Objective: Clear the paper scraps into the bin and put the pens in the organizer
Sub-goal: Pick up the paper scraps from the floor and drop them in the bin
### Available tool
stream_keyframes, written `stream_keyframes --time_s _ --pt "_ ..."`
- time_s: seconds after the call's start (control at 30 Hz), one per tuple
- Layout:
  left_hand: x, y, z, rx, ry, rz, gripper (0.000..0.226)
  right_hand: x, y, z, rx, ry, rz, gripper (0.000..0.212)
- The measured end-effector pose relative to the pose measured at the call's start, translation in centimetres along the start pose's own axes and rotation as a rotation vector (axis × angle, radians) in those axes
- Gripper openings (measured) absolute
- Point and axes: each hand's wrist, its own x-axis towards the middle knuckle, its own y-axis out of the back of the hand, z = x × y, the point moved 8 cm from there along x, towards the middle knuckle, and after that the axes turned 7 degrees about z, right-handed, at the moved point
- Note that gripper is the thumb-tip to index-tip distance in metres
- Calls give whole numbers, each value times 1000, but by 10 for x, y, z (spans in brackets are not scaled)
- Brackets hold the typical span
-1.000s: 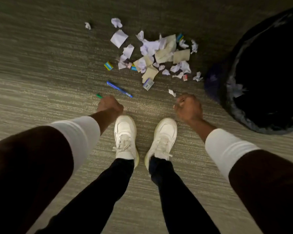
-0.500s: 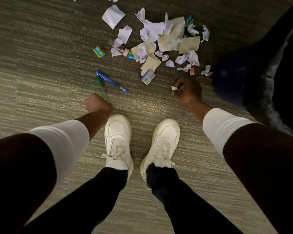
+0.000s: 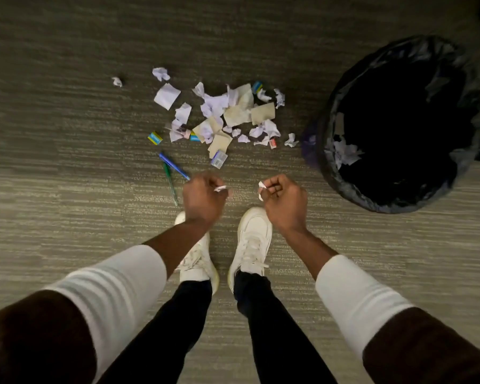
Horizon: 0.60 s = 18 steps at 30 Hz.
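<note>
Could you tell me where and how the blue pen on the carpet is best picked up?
Probably pinch the blue pen at its upper-left barrel, from above, fingers either side. It lies flat, crossing the green pen, with its lower end under the left hand.

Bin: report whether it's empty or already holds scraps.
Not empty. The bin holds some crumpled white paper against its black liner; the rest is too dark to tell.

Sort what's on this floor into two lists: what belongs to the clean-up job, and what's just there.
Job:
- paper scraps pile
- scrap in left hand
- scrap in right hand
- blue pen
- green pen
- lined bin

Just there:
- white shoes
- carpet

No organizer is in view.
</note>
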Motion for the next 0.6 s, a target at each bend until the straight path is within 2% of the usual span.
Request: stream_keyframes --time_s 0.23,0.33,0.5,0.6 --pt "-37 1 157 -227 -124 -10 20 -3 120 -45 132 10 197 7" --pt "-49 2 209 -249 -229 -1 19 14 168 -39 255 -83 281 9" --pt "-62 -8 261 -280 -324 -33 19 42 209 -5 289 -303 412 10" --pt "-66 -18 283 -268 -387 -76 26 49 218 1 200 -306 479 21"
